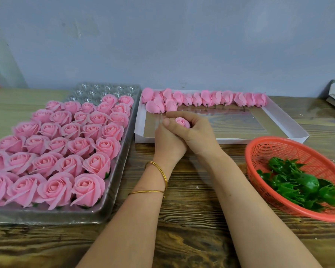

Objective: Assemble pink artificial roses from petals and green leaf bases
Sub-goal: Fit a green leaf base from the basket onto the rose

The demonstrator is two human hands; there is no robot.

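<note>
Both left hand and right hand gripped one pink bud by the tray; we judged they compressed petals.

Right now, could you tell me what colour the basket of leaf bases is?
The basket is orange-red; head view.

Even soft light, edges distorted

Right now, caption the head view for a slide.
Left hand and right hand grip a pink rose between tray of finished roses and basket of leaf bases.
</note>
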